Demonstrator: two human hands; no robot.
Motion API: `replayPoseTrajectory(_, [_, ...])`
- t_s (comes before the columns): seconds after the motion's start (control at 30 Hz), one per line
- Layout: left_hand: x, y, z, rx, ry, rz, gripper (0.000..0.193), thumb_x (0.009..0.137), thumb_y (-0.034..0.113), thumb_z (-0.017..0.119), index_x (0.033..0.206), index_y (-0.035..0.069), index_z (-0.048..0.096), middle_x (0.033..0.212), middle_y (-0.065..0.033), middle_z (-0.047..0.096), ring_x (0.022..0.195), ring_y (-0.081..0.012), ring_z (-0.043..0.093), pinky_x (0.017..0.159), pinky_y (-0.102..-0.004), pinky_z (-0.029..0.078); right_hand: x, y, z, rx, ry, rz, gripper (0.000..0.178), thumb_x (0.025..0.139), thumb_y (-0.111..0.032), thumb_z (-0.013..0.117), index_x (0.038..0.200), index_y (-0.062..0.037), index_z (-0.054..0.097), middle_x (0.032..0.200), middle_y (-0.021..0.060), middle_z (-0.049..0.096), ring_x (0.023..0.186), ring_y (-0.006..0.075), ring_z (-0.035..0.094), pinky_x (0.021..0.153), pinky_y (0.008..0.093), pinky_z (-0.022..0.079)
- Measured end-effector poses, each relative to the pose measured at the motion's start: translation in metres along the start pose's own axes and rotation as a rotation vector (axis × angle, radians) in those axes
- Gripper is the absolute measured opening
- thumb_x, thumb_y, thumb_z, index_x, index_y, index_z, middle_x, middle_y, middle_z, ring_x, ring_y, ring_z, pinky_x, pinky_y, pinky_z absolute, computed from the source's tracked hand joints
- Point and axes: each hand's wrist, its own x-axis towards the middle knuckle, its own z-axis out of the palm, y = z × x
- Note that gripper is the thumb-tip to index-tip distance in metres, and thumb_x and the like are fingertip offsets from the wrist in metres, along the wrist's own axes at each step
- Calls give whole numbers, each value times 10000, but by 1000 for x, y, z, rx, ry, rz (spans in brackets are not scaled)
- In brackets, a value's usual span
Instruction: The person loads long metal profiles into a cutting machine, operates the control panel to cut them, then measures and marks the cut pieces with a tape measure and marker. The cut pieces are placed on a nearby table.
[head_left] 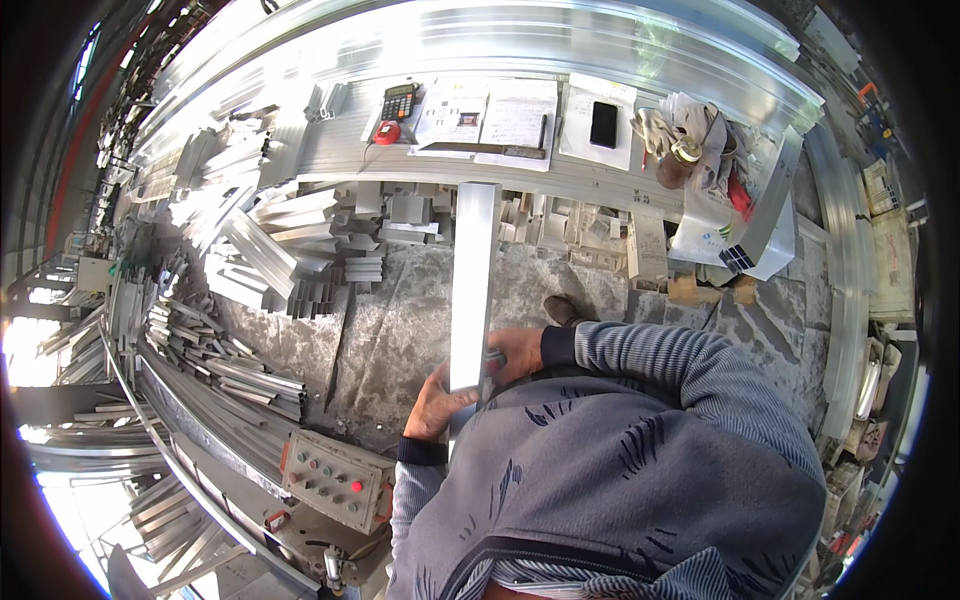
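Note:
A long, pale aluminium profile (474, 270) stretches from my waist toward the bench, its far end overlapping the bench's front edge in view. My left hand (435, 405) is wrapped round its near end, with the thumb lying across it. On the other side of the profile, my right hand (518, 352) is closed close against it. A small dark grey thing with a bit of red (494, 361) shows at the right hand's fingers; its kind I cannot make out. Part of the right hand's fingers is hidden behind the profile.
On the bench (370, 165) lie a calculator (398, 101), a red tape measure (387, 132), papers (450, 112), a phone (603, 124) and gloves (700, 135). Cut profiles (265, 250) are heaped below and at left. A button panel (335, 480) stands at lower left.

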Motion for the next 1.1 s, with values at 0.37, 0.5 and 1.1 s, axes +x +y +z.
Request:
replayPoseTrajectory(0.37, [-79, -4, -59, -316, 225, 169, 845, 630, 280, 949, 1320, -27, 569, 1153, -153, 693, 1081, -318, 683, 970, -467, 553, -29, 47, -54, -488, 26, -120, 533, 834, -299, 699, 1343, -183, 597, 1077, 156, 614, 1004, 360, 639, 901, 466, 515])
replayPoseTrajectory(0.5, [-104, -6, -65, -413, 249, 326, 894, 648, 353, 963, 1340, -33, 549, 1258, -188, 646, 1102, -351, 673, 951, -502, 567, -58, 69, -72, -578, 4, -16, 526, 844, -287, 690, 1351, -197, 581, 1049, 154, 589, 977, 358, 629, 873, 469, 513])
replayPoseTrajectory(1.1, [-80, -18, -23, -123, 743, 99, 637, 1083, 536, 402, 1252, -42, 611, 1049, -97, 700, 888, -152, 661, 787, -283, 539, -33, -68, -34, 489, 41, 115, 405, 1003, -318, 638, 1295, -46, 576, 935, 42, 625, 675, 111, 621, 542, 257, 525])
